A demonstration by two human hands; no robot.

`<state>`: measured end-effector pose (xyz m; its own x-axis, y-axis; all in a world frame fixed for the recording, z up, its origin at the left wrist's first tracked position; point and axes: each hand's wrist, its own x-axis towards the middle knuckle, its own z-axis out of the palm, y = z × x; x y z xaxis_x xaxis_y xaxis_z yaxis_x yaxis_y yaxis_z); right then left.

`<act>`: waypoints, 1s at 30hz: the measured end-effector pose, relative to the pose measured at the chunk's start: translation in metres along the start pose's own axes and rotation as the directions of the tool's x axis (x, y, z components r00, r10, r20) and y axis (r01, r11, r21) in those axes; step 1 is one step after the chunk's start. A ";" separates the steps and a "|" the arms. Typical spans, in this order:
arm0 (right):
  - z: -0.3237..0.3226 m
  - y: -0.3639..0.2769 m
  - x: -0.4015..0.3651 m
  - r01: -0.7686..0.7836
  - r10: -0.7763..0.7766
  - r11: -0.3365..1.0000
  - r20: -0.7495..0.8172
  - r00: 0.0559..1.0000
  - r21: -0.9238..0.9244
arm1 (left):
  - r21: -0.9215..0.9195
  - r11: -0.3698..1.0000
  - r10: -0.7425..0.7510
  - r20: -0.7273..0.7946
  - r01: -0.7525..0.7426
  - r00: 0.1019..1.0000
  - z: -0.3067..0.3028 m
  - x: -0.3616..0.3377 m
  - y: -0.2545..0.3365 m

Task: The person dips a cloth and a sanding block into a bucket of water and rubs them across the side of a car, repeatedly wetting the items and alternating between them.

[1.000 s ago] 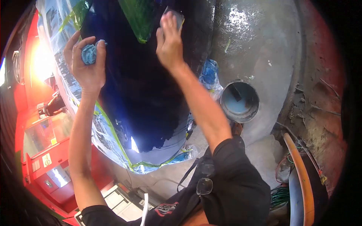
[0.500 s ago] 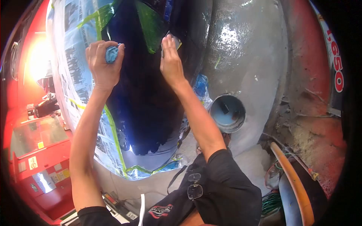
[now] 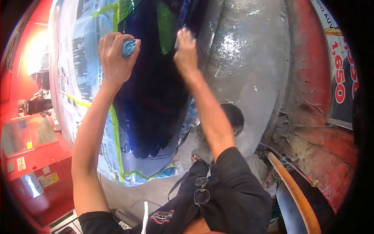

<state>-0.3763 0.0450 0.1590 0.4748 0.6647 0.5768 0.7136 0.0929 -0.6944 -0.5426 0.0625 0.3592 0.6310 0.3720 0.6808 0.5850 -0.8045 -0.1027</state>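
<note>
Before me is a dark blue, glossy car panel [image 3: 154,105], edged with yellow-green masking tape [image 3: 115,132] and masking paper [image 3: 86,43]. My left hand [image 3: 116,64] is closed around a crumpled light blue cloth [image 3: 129,47] at the panel's upper left. On the panel's right side, my right hand [image 3: 186,52] presses down with fingers together, blurred by motion. A thin grey sheet [image 3: 190,31] that looks like sandpaper lies under its fingers, mostly hidden. Between the hands, a pointed strip of green tape [image 3: 166,29] sticks to the panel.
A round bucket [image 3: 237,121] stands on the wet concrete floor [image 3: 249,74], partly behind my right forearm. To the left are red cabinets [image 3: 43,167]. An orange pipe-like object [image 3: 294,191] leans at lower right, near a sign [image 3: 341,70] by the red wall.
My right hand has moved slightly up and to the right along the panel. The view has shifted, and my forearm now covers more of the bucket. My left hand still grips the cloth.
</note>
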 end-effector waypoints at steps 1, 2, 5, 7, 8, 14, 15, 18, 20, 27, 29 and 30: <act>-0.005 -0.019 -0.022 -0.027 0.026 0.998 0.008 1.000 0.063 | 0.003 1.000 0.001 0.000 -0.001 1.000 0.000 0.001 0.000; -0.008 -0.037 -0.041 -0.091 0.087 0.983 0.030 0.996 0.161 | 0.004 1.000 0.003 0.002 -0.003 1.000 0.000 0.001 0.001; -0.015 -0.047 -0.055 -0.086 0.077 0.979 0.051 0.996 0.185 | 0.009 1.000 0.011 -0.008 -0.011 1.000 0.002 0.005 0.001; -0.012 -0.030 -0.033 -0.109 0.106 0.981 0.026 0.994 0.163 | 0.011 1.000 0.006 -0.004 -0.006 1.000 0.003 0.001 -0.001; -0.013 -0.031 -0.027 -0.119 0.117 0.980 0.023 0.993 0.157 | 0.011 1.000 -0.003 0.003 0.003 1.000 0.001 -0.002 0.000; -0.017 -0.056 -0.067 -0.155 0.146 0.961 0.057 0.988 0.230 | 0.003 1.000 0.009 0.010 -0.009 1.000 0.002 0.001 0.001; -0.009 -0.040 -0.050 -0.157 0.153 0.963 0.036 0.988 0.220 | 0.002 1.000 0.012 0.010 -0.012 1.000 0.002 0.001 0.000; 0.003 -0.019 -0.020 -0.194 0.201 0.915 0.016 0.979 0.353 | 0.005 1.000 0.018 -0.005 -0.018 1.000 0.001 0.002 0.000; 0.004 -0.039 -0.045 -0.163 0.235 0.842 -0.078 0.969 0.515 | 0.007 1.000 0.026 0.002 -0.026 1.000 0.002 0.003 0.002; 0.017 -0.026 -0.005 -0.441 0.464 0.766 0.072 0.883 0.468 | 0.041 0.998 0.050 0.047 -0.052 0.998 0.004 0.004 0.002; 0.023 -0.030 0.000 -0.468 0.484 0.772 0.080 0.871 0.430 | 0.044 0.998 0.047 0.057 -0.050 0.997 0.002 0.000 0.001; 0.024 -0.037 -0.011 -0.442 0.460 0.803 0.054 0.886 0.399 | 0.042 0.998 0.053 0.060 -0.056 0.997 0.002 0.000 0.000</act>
<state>-0.4203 0.0525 0.1677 0.7212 0.6719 0.1684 0.1580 0.0771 -0.9844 -0.5417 0.0632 0.3575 0.6906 0.3560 0.6296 0.5698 -0.8039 -0.1704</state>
